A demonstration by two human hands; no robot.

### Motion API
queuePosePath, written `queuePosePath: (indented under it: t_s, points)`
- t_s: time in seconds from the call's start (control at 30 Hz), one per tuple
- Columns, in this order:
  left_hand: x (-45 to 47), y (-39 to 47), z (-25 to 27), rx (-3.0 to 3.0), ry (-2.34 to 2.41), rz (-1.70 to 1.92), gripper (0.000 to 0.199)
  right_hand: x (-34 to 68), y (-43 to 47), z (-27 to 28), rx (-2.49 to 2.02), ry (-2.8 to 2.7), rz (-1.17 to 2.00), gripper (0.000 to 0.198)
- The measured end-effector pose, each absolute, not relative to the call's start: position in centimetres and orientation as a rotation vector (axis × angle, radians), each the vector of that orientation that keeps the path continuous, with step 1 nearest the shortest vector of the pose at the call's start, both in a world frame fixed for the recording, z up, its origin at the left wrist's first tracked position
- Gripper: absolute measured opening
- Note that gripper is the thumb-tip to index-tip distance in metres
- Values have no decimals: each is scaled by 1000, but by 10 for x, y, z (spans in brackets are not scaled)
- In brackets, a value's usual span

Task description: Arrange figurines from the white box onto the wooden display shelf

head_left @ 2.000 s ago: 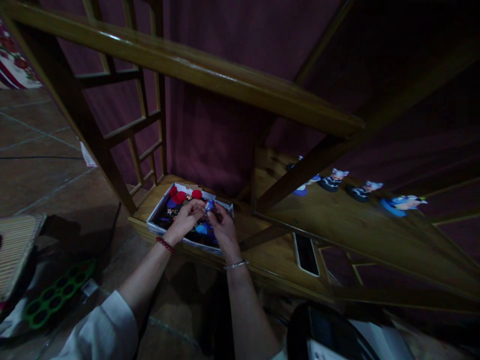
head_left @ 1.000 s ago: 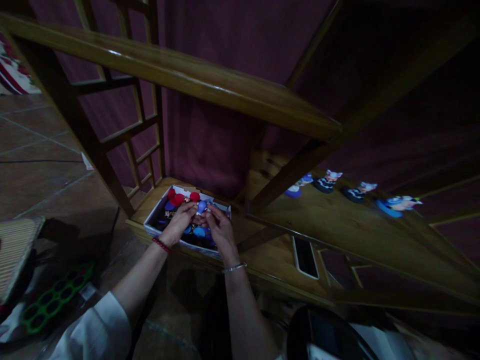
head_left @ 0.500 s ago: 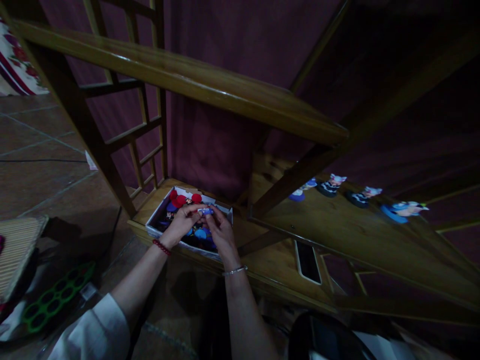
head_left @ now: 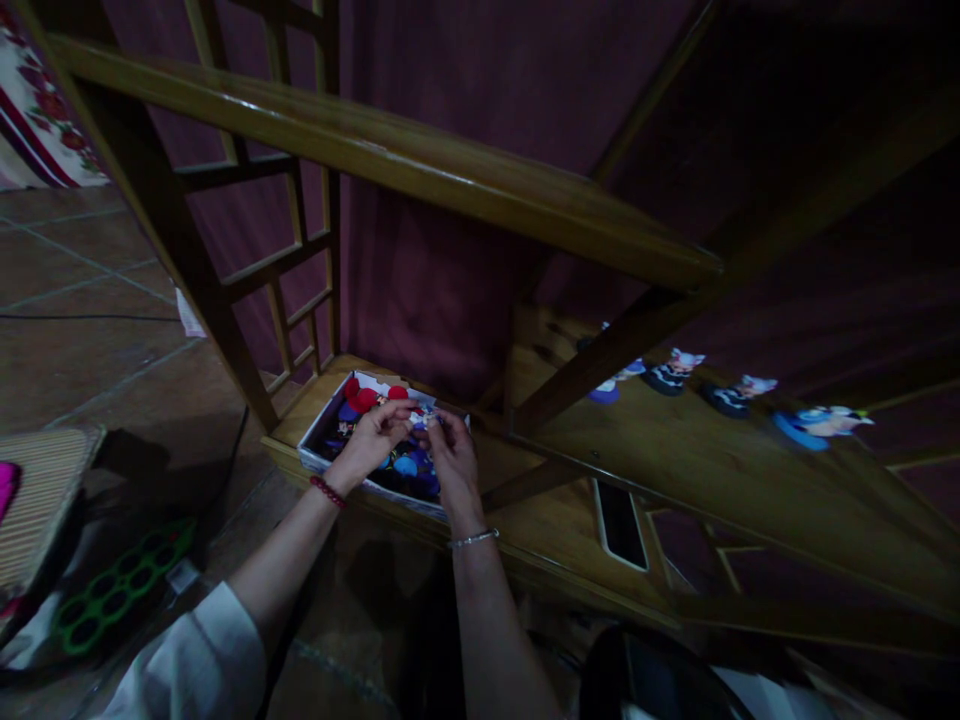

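Observation:
Between the fingertips of both hands is a small white and blue-purple figurine (head_left: 421, 419), held just above an open box. My left hand (head_left: 373, 438), with a red bead bracelet at the wrist, pinches it from the left. From the right, my right hand (head_left: 453, 455) grips it; a silver bangle circles that wrist. Beneath them the white-edged cardboard box (head_left: 317, 437) holds several figurines with red, blue and dark parts. My fingers hide some of the figurine's detail.
Several figurines on round bases stand on the shelf at right, among them a blue-based one (head_left: 821, 425). A phone (head_left: 621, 524) lies on the lower board. A wooden rail (head_left: 375, 155) crosses above my hands. A green tray with round holes (head_left: 124, 585) is on the floor.
The figurine has been turned in my fingers, so more of its white and coloured side shows. Both hands stay over the box. The view has shifted slightly.

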State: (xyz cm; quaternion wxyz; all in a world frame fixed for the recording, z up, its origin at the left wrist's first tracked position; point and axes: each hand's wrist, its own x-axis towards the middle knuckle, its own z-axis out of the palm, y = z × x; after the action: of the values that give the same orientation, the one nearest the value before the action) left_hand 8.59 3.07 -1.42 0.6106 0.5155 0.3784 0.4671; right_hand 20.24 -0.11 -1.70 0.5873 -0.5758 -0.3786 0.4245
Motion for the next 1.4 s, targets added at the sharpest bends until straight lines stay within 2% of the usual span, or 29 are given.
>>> queuePosePath:
  t_s: [0.2,0.43,0.7,0.97,1.17,1.4]
  points:
    - [89,34,-22,1222,838,1057,26,205,-1,-18,-1371,-895,963,34]
    - [93,32,-25,1273,838,1003,22,207,0,-24,-1314,-965,1020,52]
    - [82,37,-20,1541,875,869,22,212,-2,-17,-1380,-945,981,48]
    - [72,41,-21,1895,1412,634,22,219,-1,-25,-1536,-975,879,48]
    - [90,37,-27,2051,1342,462,29,216,-1,-30,-1457,-856,960,56]
    - [99,34,-33,2117,1354,307,31,218,-4,-26,-1489,-900,920,53]
